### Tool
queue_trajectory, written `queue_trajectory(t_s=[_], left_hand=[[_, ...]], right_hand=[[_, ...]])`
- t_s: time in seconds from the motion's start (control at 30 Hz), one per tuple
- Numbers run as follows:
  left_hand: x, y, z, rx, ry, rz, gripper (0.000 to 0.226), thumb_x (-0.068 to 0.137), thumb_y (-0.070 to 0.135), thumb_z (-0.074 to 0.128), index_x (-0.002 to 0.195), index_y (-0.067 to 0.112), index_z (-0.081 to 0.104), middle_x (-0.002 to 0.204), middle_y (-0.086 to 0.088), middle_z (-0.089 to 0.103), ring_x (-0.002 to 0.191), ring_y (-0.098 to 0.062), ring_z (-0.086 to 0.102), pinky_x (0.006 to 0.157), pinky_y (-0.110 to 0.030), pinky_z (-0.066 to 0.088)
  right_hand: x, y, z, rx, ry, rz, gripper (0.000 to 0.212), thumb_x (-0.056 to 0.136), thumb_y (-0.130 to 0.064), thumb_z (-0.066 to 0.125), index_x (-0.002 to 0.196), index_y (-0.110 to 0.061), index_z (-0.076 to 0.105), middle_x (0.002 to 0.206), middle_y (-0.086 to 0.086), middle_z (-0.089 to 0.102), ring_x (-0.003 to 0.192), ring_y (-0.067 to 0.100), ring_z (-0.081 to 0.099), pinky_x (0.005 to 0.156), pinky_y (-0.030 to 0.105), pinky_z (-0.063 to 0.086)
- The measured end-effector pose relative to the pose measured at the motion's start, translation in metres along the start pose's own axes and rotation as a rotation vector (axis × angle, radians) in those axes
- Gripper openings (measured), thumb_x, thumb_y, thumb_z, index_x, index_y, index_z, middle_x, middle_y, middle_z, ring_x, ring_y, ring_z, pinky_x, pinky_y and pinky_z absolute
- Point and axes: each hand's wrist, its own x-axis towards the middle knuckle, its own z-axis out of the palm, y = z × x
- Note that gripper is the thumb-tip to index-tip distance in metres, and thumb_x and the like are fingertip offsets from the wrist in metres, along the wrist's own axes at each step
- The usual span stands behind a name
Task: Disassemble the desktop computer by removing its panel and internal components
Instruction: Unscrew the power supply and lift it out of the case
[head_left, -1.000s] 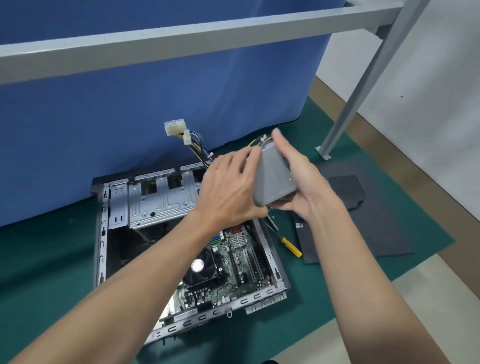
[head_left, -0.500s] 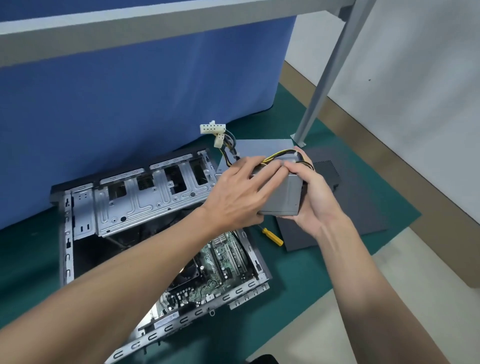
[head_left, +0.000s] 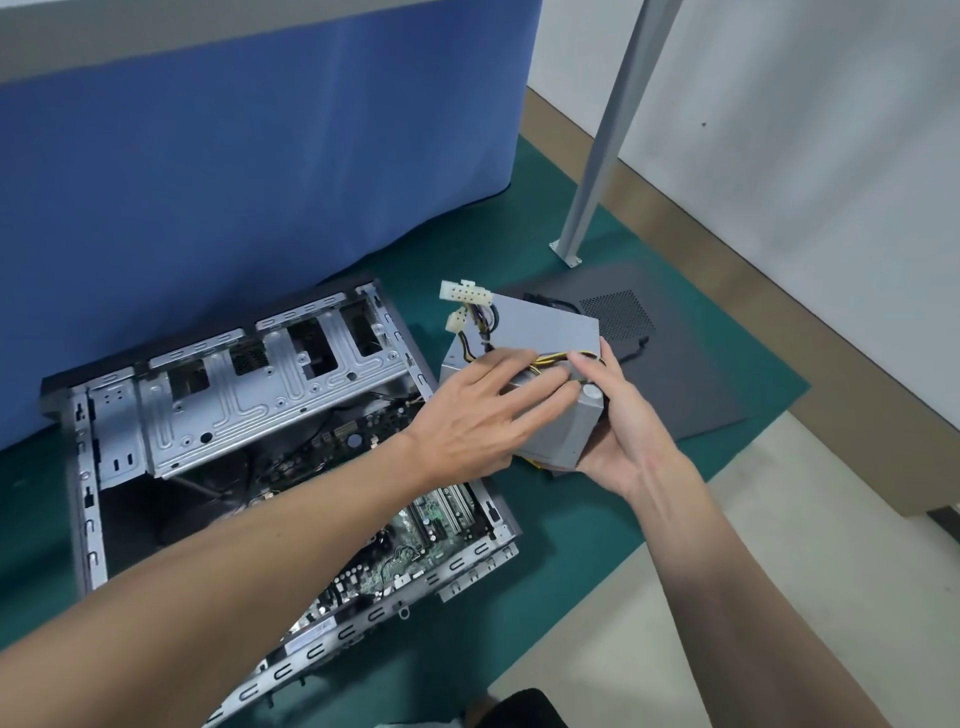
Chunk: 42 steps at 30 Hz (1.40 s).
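Blue curtain (head_left: 260, 182) across the back, wall (head_left: 779, 156) to the R. Green mat (head_left: 571, 519) lay under everything. The stretch in front of the panel and R of the case looked like room enough to set sth down.

Case (head_left: 88, 467) lay on its side, open face up, L of centre. Drive cage (head_left: 234, 400) at the back, motherboard (head_left: 415, 545) exposed toward the front. Its R rail ran just beside my L wrist: raw sheet-metal edges, prob. sharp.

Side panel (head_left: 685, 384) was off, flat on the mat R of the case, near the foot of the metal post (head_left: 605, 156).

PSU (head_left: 550, 322) was out of the case, held betw. case and panel, far end over the panel's near-L corner. Couldn't tell if it touched the panel. Steel box: stiff, prob. heavy for its size, smooth painted faces so likely slippery. Best taken by the body w/ support beneath, never by the wires.

L grip (head_left: 467, 421): fingers laid over the top face and cable bundle, thumb at the lower near edge, clamping the box. R grip (head_left: 623, 436): palm cupped under the near end, thumb hooked over the top onto the wires. Both were closed on the PSU.

Cables (head_left: 545, 358), yel/blk and soft, were pinned under my fingers. White connectors (head_left: 465, 297) stuck up free at the far-L corner, near the case's back-R corner. They could snag on the cage if swung L. Safer way looked R, toward the panel.
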Motion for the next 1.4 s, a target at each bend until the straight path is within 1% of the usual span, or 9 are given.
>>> queue_trajectory(t_s=[0.17, 0.3, 0.4, 0.5, 0.57, 0.73, 1.03, 1.27, 1.4], left_hand=[[-0.002, 0.003, 0.009, 0.013, -0.004, 0.105, 0.064, 0.073, 0.011, 0.049, 0.137, 0.004, 0.043, 0.138, -0.012, 0.052, 0.118, -0.036, 0.052, 0.103, -0.042, 0.035], [0.005, -0.001, 0.017, 0.012, -0.073, 0.176, 0.090, 0.070, 0.043, 0.079, 0.143, 0.006, 0.040, 0.145, -0.008, 0.046, 0.133, -0.032, 0.043, 0.112, -0.041, 0.027], [-0.005, -0.002, 0.029, -0.094, -0.084, 0.043, 0.083, 0.084, 0.052, 0.065, 0.149, 0.010, 0.034, 0.154, -0.004, 0.034, 0.143, -0.022, 0.030, 0.116, -0.037, 0.022], [-0.026, -0.008, 0.045, -0.148, -0.194, -0.161, 0.073, 0.097, 0.055, 0.040, 0.154, 0.017, 0.014, 0.161, 0.001, 0.014, 0.148, -0.016, 0.014, 0.120, -0.037, 0.012], [-0.038, -0.013, 0.057, -0.167, -0.300, -0.309, 0.070, 0.098, 0.061, 0.016, 0.154, 0.019, 0.006, 0.162, 0.001, 0.002, 0.149, -0.017, 0.004, 0.120, -0.037, 0.001], [-0.050, -0.025, 0.079, -0.339, -0.510, -0.700, 0.084, 0.089, 0.072, 0.000, 0.153, 0.019, -0.005, 0.159, 0.002, -0.020, 0.145, -0.017, -0.022, 0.114, -0.035, -0.015], [-0.046, -0.032, 0.080, -0.444, -0.542, -0.840, 0.099, 0.088, 0.067, 0.026, 0.148, 0.005, -0.022, 0.155, -0.009, -0.032, 0.142, -0.019, -0.029, 0.118, -0.036, -0.013], [-0.042, -0.034, 0.079, -0.484, -0.560, -0.891, 0.106, 0.084, 0.068, 0.032, 0.147, 0.004, -0.024, 0.155, -0.010, -0.032, 0.142, -0.020, -0.030, 0.118, -0.037, -0.012], [-0.042, -0.033, 0.079, -0.489, -0.553, -0.892, 0.107, 0.083, 0.068, 0.032, 0.147, 0.005, -0.025, 0.155, -0.010, -0.031, 0.142, -0.020, -0.029, 0.118, -0.037, -0.013]], right_hand=[[0.001, 0.014, -0.014, 0.108, -0.014, 0.004, 0.055, 0.077, -0.019, 0.070, 0.122, -0.048, 0.055, 0.124, 0.008, 0.063, 0.103, 0.032, 0.061, 0.089, 0.066, 0.042], [0.001, 0.022, -0.020, 0.178, 0.087, -0.035, 0.052, 0.076, -0.019, 0.069, 0.121, -0.041, 0.058, 0.125, 0.010, 0.062, 0.105, 0.035, 0.059, 0.090, 0.068, 0.040], [0.003, 0.026, -0.032, 0.219, 0.246, -0.118, 0.062, 0.069, -0.017, 0.073, 0.121, -0.046, 0.056, 0.118, 0.006, 0.067, 0.095, 0.030, 0.064, 0.086, 0.065, 0.044], [0.001, 0.035, -0.047, 0.254, 0.416, -0.208, 0.075, 0.063, -0.015, 0.077, 0.119, -0.057, 0.051, 0.085, -0.005, 0.073, 0.070, 0.020, 0.067, 0.083, 0.057, 0.049], [0.002, 0.044, -0.057, 0.287, 0.511, -0.245, 0.082, 0.058, -0.013, 0.078, 0.124, -0.052, 0.048, 0.073, -0.002, 0.068, 0.065, 0.021, 0.064, 0.081, 0.054, 0.050], [0.008, 0.067, -0.062, 0.341, 0.634, -0.321, 0.075, 0.066, -0.009, 0.075, 0.126, -0.047, 0.048, 0.098, -0.002, 0.070, 0.079, 0.026, 0.065, 0.074, 0.045, 0.055], [0.042, 0.074, -0.057, 0.356, 0.717, -0.358, 0.082, 0.070, -0.008, 0.074, 0.129, -0.055, 0.042, 0.127, -0.005, 0.060, 0.115, 0.028, 0.059, 0.090, 0.054, 0.051], [0.068, 0.062, -0.083, 0.445, 0.692, -0.335, 0.074, 0.079, -0.005, 0.067, 0.133, -0.048, 0.041, 0.126, -0.002, 0.062, 0.111, 0.023, 0.062, 0.090, 0.050, 0.052], [0.079, 0.056, -0.093, 0.460, 0.679, -0.232, 0.058, 0.082, -0.019, 0.069, 0.136, -0.029, 0.049, 0.122, 0.001, 0.065, 0.109, 0.026, 0.064, 0.088, 0.049, 0.053]])
